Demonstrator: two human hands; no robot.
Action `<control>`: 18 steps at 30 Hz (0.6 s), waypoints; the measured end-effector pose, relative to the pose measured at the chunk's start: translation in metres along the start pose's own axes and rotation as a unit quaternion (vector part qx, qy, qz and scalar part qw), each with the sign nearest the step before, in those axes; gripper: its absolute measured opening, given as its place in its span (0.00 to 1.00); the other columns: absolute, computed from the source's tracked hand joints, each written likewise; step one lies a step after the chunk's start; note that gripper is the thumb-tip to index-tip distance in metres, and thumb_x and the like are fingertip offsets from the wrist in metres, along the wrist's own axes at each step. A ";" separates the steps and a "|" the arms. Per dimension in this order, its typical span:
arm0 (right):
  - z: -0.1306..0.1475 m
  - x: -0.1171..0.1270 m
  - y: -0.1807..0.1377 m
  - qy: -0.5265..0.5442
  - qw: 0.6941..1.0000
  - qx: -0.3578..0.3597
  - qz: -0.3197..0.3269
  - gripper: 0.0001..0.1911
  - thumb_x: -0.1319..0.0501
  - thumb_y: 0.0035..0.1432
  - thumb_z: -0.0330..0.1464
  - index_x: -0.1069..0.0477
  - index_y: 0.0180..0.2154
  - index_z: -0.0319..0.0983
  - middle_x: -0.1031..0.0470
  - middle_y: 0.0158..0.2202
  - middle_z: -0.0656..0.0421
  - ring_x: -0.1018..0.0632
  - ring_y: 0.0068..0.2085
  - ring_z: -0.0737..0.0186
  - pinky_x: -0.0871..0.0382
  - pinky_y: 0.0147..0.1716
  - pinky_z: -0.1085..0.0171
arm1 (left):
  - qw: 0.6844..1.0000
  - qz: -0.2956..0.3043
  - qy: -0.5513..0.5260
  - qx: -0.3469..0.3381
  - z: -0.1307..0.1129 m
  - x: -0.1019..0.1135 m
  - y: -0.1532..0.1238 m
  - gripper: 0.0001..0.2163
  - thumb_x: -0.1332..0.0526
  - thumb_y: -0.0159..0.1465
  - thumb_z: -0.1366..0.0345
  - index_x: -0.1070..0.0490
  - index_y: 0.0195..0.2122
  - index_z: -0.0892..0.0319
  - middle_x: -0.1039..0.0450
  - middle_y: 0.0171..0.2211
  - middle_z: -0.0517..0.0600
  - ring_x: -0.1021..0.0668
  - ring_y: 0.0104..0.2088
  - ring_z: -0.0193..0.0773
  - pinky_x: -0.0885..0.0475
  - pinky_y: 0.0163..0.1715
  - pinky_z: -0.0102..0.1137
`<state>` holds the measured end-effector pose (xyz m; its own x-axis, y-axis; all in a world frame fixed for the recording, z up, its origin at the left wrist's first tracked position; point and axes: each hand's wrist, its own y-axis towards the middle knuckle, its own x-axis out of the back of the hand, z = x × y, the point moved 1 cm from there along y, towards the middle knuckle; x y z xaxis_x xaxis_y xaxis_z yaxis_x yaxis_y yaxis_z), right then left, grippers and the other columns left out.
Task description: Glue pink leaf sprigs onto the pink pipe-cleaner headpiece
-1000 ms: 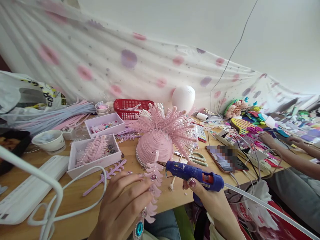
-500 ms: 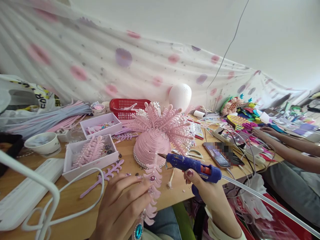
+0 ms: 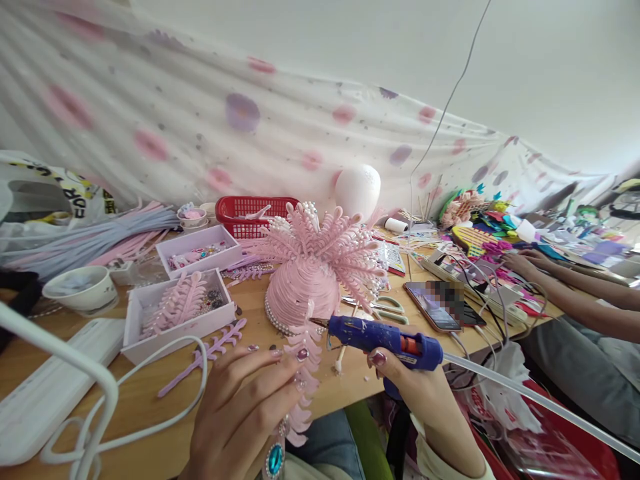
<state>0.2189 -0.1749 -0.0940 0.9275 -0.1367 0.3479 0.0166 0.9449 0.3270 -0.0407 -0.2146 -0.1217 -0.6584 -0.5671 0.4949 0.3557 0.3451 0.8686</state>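
Note:
My left hand (image 3: 245, 407) pinches a pink feather-shaped pipe-cleaner strip (image 3: 306, 347), held upright near the table's front edge. Below those fingers hangs a teal oval gem (image 3: 275, 460) framed in small pearls. In my right hand (image 3: 405, 380) is a blue hot glue gun (image 3: 385, 337) with a long clear glue stick in its back. Its metal nozzle points left and is close to the strip's upper part; whether it touches, I cannot tell. Just behind stands a pink domed headpiece (image 3: 303, 293) with fanned pink plumes and a pearl-lined rim.
White boxes (image 3: 180, 320) of pink pieces and beads, a red basket (image 3: 235, 223) and a white foam head (image 3: 358, 190) stand behind. Scissors (image 3: 387, 308), phones (image 3: 433, 307) and a power strip lie right. A white cable (image 3: 165, 427) loops at left. Another person's hands (image 3: 525, 263) work far right.
The glue gun's nozzle has come slightly down and left along the strip. My left hand keeps its hold, and the view has shifted a little.

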 end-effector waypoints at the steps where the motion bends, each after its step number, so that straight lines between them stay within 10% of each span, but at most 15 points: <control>1: -0.005 0.002 -0.002 -0.003 1.000 0.001 0.000 0.24 0.30 0.49 0.52 0.22 0.38 0.40 0.27 0.23 0.60 0.27 0.23 0.63 0.27 0.25 0.63 | 1.000 0.002 0.002 -0.001 0.000 0.000 -0.001 0.11 0.48 0.72 0.67 0.25 0.44 0.58 0.18 0.44 0.52 0.23 0.51 0.41 0.32 0.58 0.40; 18: -0.005 0.004 -0.007 0.003 0.999 0.023 0.028 0.27 0.34 0.53 0.55 0.21 0.43 0.41 0.18 0.39 0.50 0.18 0.41 0.48 0.24 0.33 0.58 | 1.000 -0.019 -0.004 0.023 -0.002 0.001 0.004 0.09 0.44 0.67 0.70 0.25 0.43 0.56 0.25 0.41 0.53 0.23 0.46 0.42 0.29 0.52 0.41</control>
<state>0.2242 -0.1802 -0.0994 0.9287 -0.0821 0.3616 -0.0521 0.9366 0.3466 -0.0384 -0.2146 -0.1175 -0.6756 -0.5749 0.4615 0.3004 0.3570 0.8845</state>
